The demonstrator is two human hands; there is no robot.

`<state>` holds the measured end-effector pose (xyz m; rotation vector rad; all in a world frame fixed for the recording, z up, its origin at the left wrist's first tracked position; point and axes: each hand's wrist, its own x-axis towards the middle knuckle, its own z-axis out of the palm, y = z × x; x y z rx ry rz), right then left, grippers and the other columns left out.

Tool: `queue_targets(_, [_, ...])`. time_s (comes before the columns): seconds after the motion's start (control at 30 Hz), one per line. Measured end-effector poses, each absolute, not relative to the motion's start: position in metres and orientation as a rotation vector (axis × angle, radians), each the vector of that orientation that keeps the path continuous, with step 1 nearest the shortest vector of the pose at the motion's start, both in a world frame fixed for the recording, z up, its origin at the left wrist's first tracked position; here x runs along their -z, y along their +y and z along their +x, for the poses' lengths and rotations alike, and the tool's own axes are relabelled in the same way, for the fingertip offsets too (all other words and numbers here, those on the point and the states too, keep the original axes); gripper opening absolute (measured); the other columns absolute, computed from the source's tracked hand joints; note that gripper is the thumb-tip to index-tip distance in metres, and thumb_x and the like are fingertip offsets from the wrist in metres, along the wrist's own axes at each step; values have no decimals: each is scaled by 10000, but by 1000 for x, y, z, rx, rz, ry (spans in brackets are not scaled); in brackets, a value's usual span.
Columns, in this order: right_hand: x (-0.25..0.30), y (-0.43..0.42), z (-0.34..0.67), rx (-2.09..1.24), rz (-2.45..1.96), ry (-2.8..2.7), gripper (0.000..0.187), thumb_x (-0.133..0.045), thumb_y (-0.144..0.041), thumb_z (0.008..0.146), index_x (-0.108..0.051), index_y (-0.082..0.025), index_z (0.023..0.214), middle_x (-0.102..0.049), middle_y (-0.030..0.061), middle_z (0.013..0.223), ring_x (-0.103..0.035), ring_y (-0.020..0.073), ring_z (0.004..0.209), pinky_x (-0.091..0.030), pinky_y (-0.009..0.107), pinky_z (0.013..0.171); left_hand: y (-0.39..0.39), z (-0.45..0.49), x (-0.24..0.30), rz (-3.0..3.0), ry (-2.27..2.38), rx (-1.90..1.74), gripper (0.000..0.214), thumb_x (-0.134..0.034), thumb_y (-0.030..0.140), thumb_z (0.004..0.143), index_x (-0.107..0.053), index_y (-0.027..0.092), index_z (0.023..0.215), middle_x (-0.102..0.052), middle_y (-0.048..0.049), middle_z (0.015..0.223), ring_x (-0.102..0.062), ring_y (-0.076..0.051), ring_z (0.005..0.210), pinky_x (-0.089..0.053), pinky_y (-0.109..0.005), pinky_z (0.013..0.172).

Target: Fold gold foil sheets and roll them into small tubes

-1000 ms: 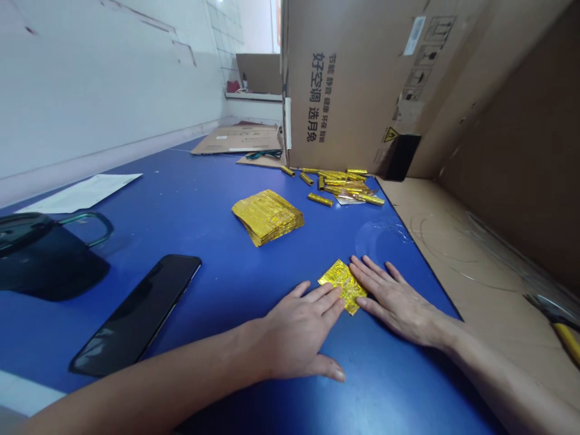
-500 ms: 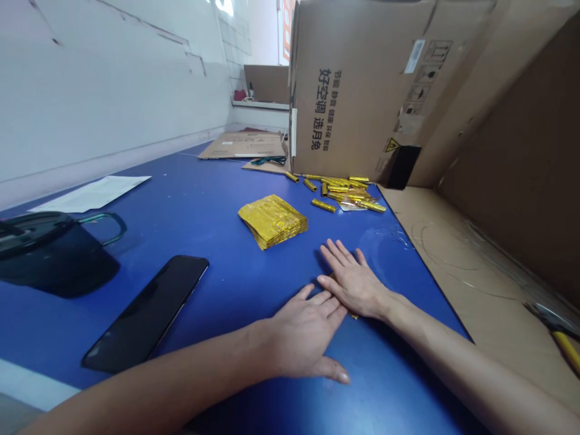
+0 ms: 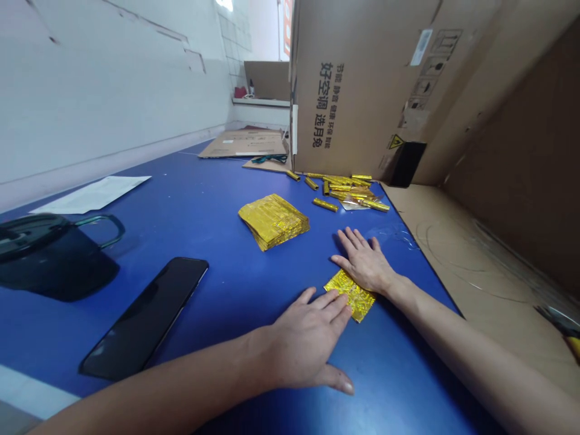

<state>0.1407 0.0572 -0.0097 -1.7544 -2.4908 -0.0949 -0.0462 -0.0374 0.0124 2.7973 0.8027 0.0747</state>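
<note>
A single gold foil sheet point(image 3: 352, 294) lies flat on the blue table point(image 3: 217, 205) close in front of me. My left hand point(image 3: 304, 341) rests palm down, fingers stretched out, with the fingertips on the sheet's near left edge. My right hand point(image 3: 365, 261) lies flat and open just beyond the sheet, its heel touching the sheet's far right edge. A stack of gold foil sheets point(image 3: 273, 220) sits further back at the centre. Several rolled gold foil tubes point(image 3: 347, 191) lie against the foot of a big cardboard box point(image 3: 362, 78).
A black phone point(image 3: 145, 314) lies face up at the left, with a dark lidded container point(image 3: 49, 257) beyond it. White paper point(image 3: 90, 193) rests near the wall. Brown cardboard sheeting point(image 3: 475, 260) covers the right side, with a yellow-handled tool point(image 3: 564, 329) at its edge.
My right hand slid forward across the gold foil sheet, covering it half a second ago, and now lies beyond it, so the sheet shows again. My left hand barely moved.
</note>
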Motion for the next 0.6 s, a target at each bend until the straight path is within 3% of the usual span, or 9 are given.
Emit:
queue_targets(0.37, [-1,69,133,136,-1555,-2521,739,-246,-610,794,-187,-128,1351,-186,141,1411,-144,258,1280,-95,487,1006,-57,-25,-10,2831,1088,-168,793,-333,666,743,-336,72,1269,-340,-163,1322,-292,-266,1203,-218,-427,960])
queue_targets(0.5, [-2,55,118,-32,-1758,-2301,722,-220,-595,806,-149,-137,1360,-145,148,1419,-104,271,1286,-145,523,978,-57,-25,-7,2856,1086,-202,794,-352,661,739,-351,59,1257,-361,-162,1308,-283,-262,1206,-206,-414,966])
queue_targets(0.6, [1,45,105,-154,-1683,-2475,736,-254,-623,781,-184,-168,1355,-130,126,1425,-59,281,1289,-116,546,975,-56,-25,-6,2858,1085,-240,791,-373,665,726,-369,67,1244,-412,-149,1272,-285,-260,1202,-193,-420,970])
